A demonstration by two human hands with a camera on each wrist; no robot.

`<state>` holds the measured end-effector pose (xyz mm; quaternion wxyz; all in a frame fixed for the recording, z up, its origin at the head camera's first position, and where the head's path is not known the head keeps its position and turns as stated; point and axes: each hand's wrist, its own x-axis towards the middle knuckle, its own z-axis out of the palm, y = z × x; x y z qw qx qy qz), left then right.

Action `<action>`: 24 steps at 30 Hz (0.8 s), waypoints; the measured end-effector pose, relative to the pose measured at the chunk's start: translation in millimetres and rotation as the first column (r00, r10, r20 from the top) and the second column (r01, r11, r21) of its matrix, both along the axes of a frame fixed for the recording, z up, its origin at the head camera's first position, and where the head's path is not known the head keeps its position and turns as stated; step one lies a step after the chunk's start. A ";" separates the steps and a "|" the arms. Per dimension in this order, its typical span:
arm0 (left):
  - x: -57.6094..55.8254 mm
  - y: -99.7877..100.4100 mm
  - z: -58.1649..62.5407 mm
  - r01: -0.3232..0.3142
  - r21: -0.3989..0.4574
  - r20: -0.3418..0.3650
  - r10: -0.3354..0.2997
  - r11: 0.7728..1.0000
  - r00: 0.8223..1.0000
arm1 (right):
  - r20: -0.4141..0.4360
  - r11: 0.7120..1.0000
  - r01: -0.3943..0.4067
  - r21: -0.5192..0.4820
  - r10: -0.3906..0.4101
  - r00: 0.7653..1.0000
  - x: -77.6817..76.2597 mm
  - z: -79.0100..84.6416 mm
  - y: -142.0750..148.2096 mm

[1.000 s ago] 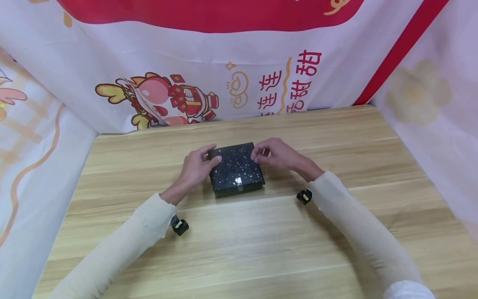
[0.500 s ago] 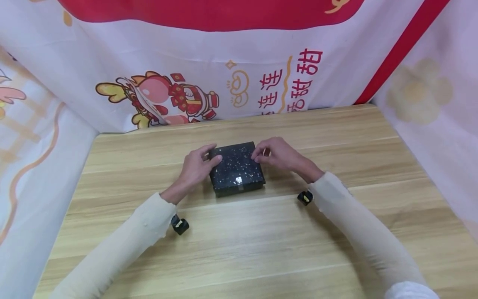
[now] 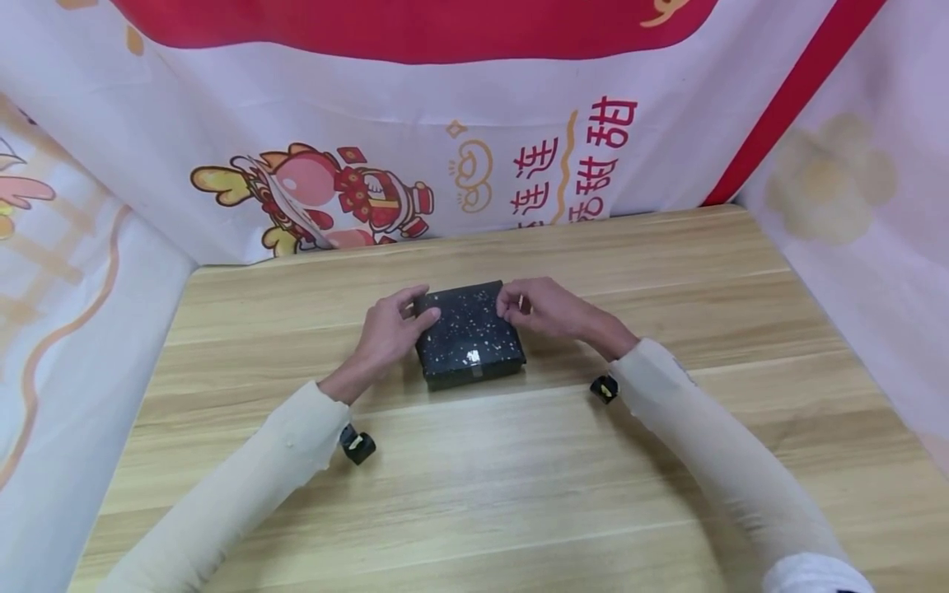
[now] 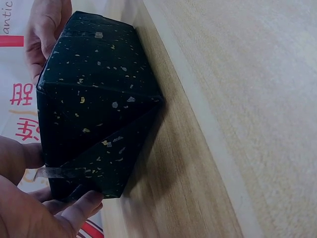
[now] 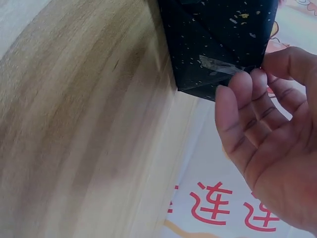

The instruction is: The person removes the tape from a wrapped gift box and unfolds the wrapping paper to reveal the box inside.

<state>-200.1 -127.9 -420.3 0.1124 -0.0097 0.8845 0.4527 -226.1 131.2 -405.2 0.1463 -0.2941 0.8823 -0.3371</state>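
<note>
A: What's the biggest thing to worry about here?

B: The tabletop (image 3: 474,478). It looks smooth, so a one-sided tug could slide or swivel what rests on it.

A: Meaning the black box (image 3: 467,329)?

B: Yes, speckled and wrapped, sitting toward the back of the tabletop, between the two hands. It's probably light, so it could tip if one end were lifted harder than the other.

A: And its folded end (image 4: 106,144)?

B: On the left, creased into a triangle. I'd guess a rough pull there would tear the wrapping.

A: How are the hands placed?

B: The left hand (image 3: 387,328) has a grip on the left end, thumb along the top edge, fingers round the far corner. If it slackened, the box would lose its steadier. The right hand (image 3: 550,306) has a narrow grip at the far right corner. I can't tell whether tape is caught in it too.

A: And the smallest risk?

B: The left tape (image 4: 59,172) seems to poke past the edge, so it could stick to a thumb. The right tape (image 5: 218,64) ends by the fingertips; picked at, it could rip the paper.
</note>
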 end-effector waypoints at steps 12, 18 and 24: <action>-1.1 0.4 -0.2 -0.004 0.002 0.012 0.004 1.000 1.000 | -0.043 0.996 -0.043 -0.074 0.040 0.998 -3.1 -6.8 6.1; -1.6 1.2 -1.1 0.002 0.007 0.007 -0.002 1.000 1.000 | -0.025 0.997 -0.041 -0.060 0.040 0.999 -5.0 -6.0 8.6; -0.9 0.0 -1.7 -0.005 0.012 0.002 0.005 1.000 1.000 | -0.111 0.998 -0.067 -0.021 0.064 0.992 -8.4 -4.0 7.4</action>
